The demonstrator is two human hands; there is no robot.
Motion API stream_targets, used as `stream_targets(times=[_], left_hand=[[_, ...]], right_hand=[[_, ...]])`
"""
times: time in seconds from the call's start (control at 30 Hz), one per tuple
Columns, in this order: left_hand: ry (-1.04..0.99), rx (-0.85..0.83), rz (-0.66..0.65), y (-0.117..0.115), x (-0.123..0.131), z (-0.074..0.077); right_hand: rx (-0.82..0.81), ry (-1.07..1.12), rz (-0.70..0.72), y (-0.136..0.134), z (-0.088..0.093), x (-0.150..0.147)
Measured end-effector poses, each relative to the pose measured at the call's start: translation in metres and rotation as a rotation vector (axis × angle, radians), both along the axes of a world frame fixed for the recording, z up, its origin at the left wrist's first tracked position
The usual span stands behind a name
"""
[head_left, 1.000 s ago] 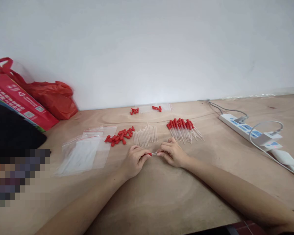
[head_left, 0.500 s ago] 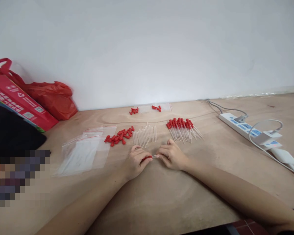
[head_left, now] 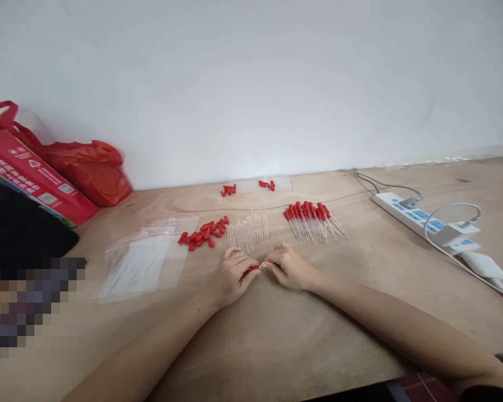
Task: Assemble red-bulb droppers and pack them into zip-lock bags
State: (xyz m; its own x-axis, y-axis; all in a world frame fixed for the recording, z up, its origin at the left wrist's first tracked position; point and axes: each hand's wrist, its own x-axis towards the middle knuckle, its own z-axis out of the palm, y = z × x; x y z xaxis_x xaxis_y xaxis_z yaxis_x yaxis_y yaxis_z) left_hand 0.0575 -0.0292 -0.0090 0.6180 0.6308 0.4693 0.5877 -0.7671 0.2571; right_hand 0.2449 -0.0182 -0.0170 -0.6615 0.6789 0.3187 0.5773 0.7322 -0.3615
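Observation:
My left hand (head_left: 236,275) is closed on a red rubber dropper bulb (head_left: 252,268), its open end facing right. Pinched in my right hand (head_left: 288,267) is a thin clear dropper tube (head_left: 261,267), mostly hidden by the fingers, its end at the mouth of the bulb. How deep the tube sits inside cannot be seen. Beyond my hands lie a pile of loose red bulbs (head_left: 202,235) and a row of clear tubes (head_left: 248,231). To their right is a fanned group of droppers (head_left: 312,220) with red bulbs on their tubes.
Clear zip bags (head_left: 136,262) lie at left. Near the wall are more bulbs (head_left: 228,190) and a small clear bag (head_left: 247,184). A power strip (head_left: 414,215) with plugs and cables is at right. Red bags (head_left: 90,167) and a black item (head_left: 20,229) stand at far left.
My right hand has moved left, closer to my left hand. Less of the tube shows between the fingers and the bulb.

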Motion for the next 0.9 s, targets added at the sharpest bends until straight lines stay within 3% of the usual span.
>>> stream_targets(times=[0.27,0.33,0.43,0.5,0.6,0.73,0.9], left_hand=[[0.019,0.043,0.135,0.006,-0.009,0.003],[0.015,0.106,0.267,0.012,-0.015,0.002],[0.025,0.176,0.537,0.023,-0.030,0.001],[0.043,0.167,0.680,0.031,-0.041,0.000],[0.095,0.109,0.812,0.038,-0.051,0.000],[0.147,0.088,0.867,0.039,-0.055,0.003],[0.195,0.133,0.869,0.038,-0.054,0.003]], right_hand=[[0.143,-0.148,0.000,0.003,0.025,0.006],[0.125,-0.146,-0.122,0.009,0.026,0.010],[0.039,-0.080,-0.452,0.028,0.023,0.017],[0.008,-0.070,-0.650,0.042,0.020,0.020],[0.016,-0.151,-0.815,0.058,0.014,0.020],[0.010,-0.262,-0.887,0.069,0.009,0.018],[0.061,-0.271,-0.855,0.070,0.009,0.015]])
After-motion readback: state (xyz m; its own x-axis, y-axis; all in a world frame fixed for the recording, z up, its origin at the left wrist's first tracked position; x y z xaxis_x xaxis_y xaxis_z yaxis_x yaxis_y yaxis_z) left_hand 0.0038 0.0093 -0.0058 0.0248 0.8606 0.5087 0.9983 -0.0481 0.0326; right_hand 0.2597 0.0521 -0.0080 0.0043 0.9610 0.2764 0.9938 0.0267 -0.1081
